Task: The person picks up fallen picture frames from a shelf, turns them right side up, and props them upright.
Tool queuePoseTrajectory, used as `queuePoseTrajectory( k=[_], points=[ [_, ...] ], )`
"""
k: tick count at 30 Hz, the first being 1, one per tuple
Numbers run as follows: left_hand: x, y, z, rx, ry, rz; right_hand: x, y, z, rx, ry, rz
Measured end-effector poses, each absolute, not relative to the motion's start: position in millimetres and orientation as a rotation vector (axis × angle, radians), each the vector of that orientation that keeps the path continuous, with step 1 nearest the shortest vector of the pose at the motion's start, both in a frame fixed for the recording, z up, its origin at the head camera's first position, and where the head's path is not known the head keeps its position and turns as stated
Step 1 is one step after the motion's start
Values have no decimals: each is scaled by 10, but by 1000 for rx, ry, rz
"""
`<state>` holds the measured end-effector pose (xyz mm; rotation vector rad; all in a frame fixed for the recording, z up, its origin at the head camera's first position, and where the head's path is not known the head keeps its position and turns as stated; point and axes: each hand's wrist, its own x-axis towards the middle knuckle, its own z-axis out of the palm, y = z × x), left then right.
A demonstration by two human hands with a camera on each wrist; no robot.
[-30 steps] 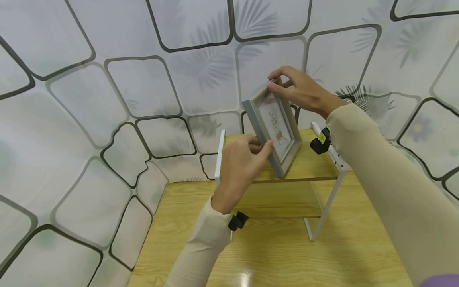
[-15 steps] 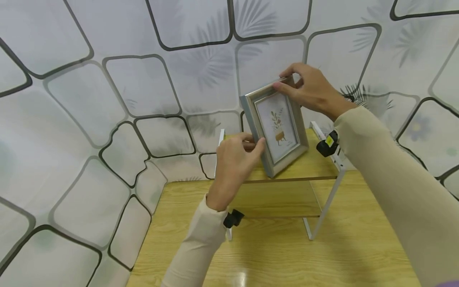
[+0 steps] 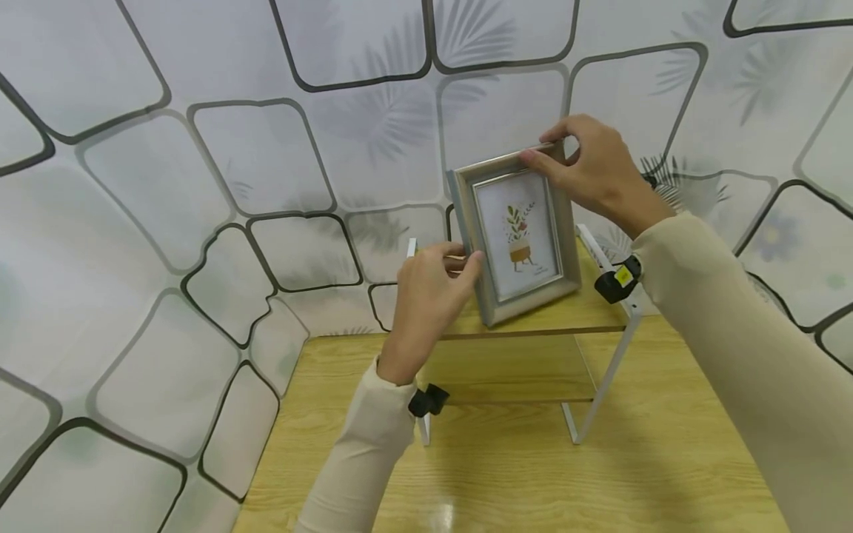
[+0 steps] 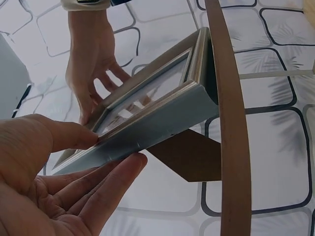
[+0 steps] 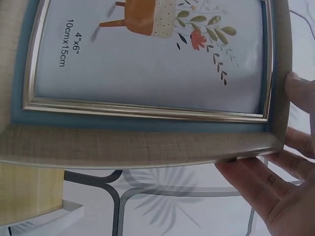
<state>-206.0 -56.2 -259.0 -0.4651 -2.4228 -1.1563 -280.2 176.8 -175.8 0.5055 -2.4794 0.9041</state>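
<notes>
A photo frame with a beige-grey border and a plant-pot print stands tilted back on the upper board of a small shelf. My left hand pinches the frame's left side, thumb at the front and fingers behind. In the left wrist view, a brown backrest leg sticks out behind the frame. At the top right corner my right hand holds the frame, with the thumb on the front. The right wrist view shows those fingers at the frame's edge.
White metal legs carry the shelf, which has a lower board. It stands on a wood-grain surface. Behind and to the left rises a wall patterned with dark rounded outlines and leaves.
The photo frame has turned so its front faces me more squarely. My right hand has shifted to the right with its corner; my left hand has moved slightly left.
</notes>
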Motion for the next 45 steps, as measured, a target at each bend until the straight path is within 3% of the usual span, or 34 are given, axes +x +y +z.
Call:
queuePoseTrajectory(
  k=[45],
  points=[
    [-2164, -584, -2591, -424, -2428, -1141, -2545, 1676, -1875, 225, -2236, 769]
  ],
)
